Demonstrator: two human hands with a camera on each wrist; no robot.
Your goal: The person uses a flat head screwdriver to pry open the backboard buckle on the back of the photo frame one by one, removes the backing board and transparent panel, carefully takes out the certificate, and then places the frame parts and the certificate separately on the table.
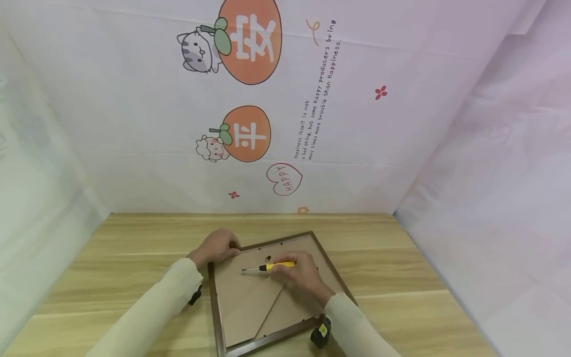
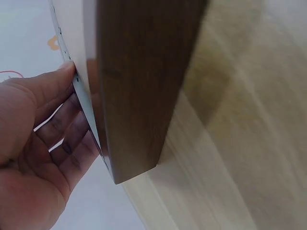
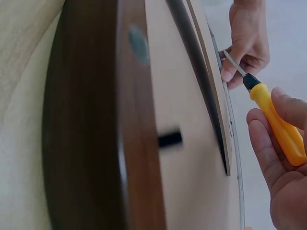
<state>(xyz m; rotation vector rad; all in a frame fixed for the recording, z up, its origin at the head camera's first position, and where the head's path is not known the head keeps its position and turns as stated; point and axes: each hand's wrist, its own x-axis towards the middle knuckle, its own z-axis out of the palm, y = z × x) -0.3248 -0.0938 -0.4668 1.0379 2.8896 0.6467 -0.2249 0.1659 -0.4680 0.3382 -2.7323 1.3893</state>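
A brown picture frame (image 1: 216, 317) lies back side up on the table, its tan backing board (image 1: 241, 302) showing. At the frame's far left corner my left hand (image 1: 219, 246) grips the edge; in the left wrist view the thumb is on the rim and the fingers curl at its outer side. My right hand (image 1: 303, 272) holds a screwdriver (image 3: 276, 117) by its yellow handle over the board, its metal tip pointing left toward the left hand. A slanting split or raised edge (image 1: 270, 311) crosses the board's near part. Small black tabs (image 3: 170, 139) sit along the frame's inner edge.
The wood-grain table (image 1: 392, 277) extends around the frame. A white printed sheet (image 1: 357, 148) stands behind it, with pale sheets on both sides. Black wrist cameras (image 1: 320, 333) hang beneath both sleeves, the right one close to the frame's near edge.
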